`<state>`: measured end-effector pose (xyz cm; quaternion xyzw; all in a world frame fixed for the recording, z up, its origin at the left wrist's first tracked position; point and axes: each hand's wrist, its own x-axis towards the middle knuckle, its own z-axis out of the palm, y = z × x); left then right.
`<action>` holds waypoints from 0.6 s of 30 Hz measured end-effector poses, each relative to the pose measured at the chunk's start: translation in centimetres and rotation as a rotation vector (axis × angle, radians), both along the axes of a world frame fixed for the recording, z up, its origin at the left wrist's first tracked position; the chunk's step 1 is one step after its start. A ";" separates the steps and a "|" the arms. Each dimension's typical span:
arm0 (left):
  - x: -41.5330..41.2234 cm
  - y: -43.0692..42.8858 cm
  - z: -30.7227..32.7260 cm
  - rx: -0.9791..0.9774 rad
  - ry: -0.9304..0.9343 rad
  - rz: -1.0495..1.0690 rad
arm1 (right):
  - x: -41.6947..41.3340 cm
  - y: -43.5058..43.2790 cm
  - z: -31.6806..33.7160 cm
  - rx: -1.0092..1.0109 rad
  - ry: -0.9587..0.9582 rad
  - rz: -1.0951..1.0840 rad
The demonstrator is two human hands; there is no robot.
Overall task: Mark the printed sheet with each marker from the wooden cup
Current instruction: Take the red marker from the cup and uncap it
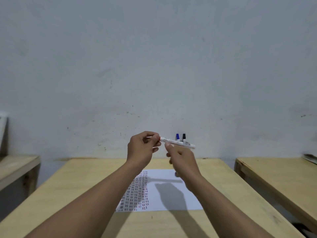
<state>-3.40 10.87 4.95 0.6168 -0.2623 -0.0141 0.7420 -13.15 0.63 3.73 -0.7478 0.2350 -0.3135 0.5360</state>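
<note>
- Head view, red marker (177, 143): white barrel held level in the air above the far end of the table (89, 182), well clear of the printed sheet (173, 194); we judge it light, stiff and smooth, so best gripped mid-barrel with the cap end pinched separately
- Head view, left hand (142, 148): fingers closed on the marker's left end, where a red band shows; we judge a cap is being pulled off or pushed on, which one we cannot tell
- Head view, right hand (181, 160): fingers curled around the barrel from below, thumb up against it
- Head view, printed sheet: flat on the table, columns of short dark and red strokes down its left part, right part blank and crossed by shadow; thin paper, we expect it to slide under a tip unless steadied
- Head view, blue-capped marker (177, 136) and black-capped marker (184, 136): upright behind the held barrel, only the tops showing
- Hidden: the wooden cup lies behind the right hand, unseen; the marker tip is covered by the left fingers; barrel print is too small to read
</note>
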 end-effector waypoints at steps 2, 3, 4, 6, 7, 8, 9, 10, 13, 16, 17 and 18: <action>0.0 0.6 -0.4 0.042 -0.014 -0.029 | 0.2 0.8 -0.3 0.524 -0.036 0.181; 0.1 1.0 -0.7 0.070 -0.027 -0.037 | 0.4 1.0 -0.4 0.720 -0.107 0.257; 0.2 1.3 -0.9 0.100 -0.041 -0.043 | 0.6 1.1 -0.6 0.853 -0.180 0.307; 0.4 2.0 -1.4 0.155 -0.057 -0.046 | 1.1 1.4 -0.8 0.942 -0.259 0.341; 0.5 2.3 -1.6 0.175 -0.061 -0.040 | 1.3 1.6 -0.9 0.927 -0.273 0.331; 0.6 2.6 -1.8 0.188 -0.064 -0.028 | 1.5 1.9 -1.0 0.894 -0.280 0.315; 0.7 2.8 -2.0 0.198 -0.067 -0.009 | 1.8 2.2 -1.1 0.859 -0.288 0.300; 0.9 2.9 -2.3 0.201 -0.065 0.010 | 2.0 2.4 -1.3 0.827 -0.298 0.291; 1.3 3.3 -2.8 0.199 -0.016 0.041 | 2.8 3.1 -1.8 0.784 -0.334 0.286; 2.4 4.2 -3.4 0.188 0.061 0.048 | 3.5 3.5 -2.5 0.797 -0.351 0.278; 2.9 4.7 -3.7 0.205 0.066 0.064 | 3.6 3.6 -2.9 0.798 -0.346 0.272; 3.4 5.2 -4.1 0.235 0.057 0.085 | 3.8 3.6 -3.3 0.788 -0.331 0.263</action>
